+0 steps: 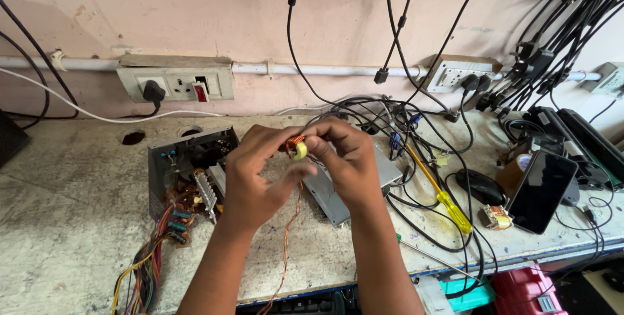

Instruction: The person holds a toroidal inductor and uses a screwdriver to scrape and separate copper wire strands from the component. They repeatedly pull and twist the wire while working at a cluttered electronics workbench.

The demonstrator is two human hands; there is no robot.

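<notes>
Both hands raised over bench centre, fingertips meeting on small toroid coil point(296, 149) w/ yellow core + copper winding. Left hand point(255, 178): thumb & fingers pinched on coil from left. Right hand point(348, 162): fingers closed on coil from right/top. Loose copper wire point(288, 243) trails from coil down toward near bench edge. Opened power-supply unit point(188, 175) w/ coloured wire bundle lies left of hands; grey metal cover point(338, 198) beneath them. Yellow-handled screwdriver point(442, 191) to right, black phone point(541, 191) farther right.
</notes>
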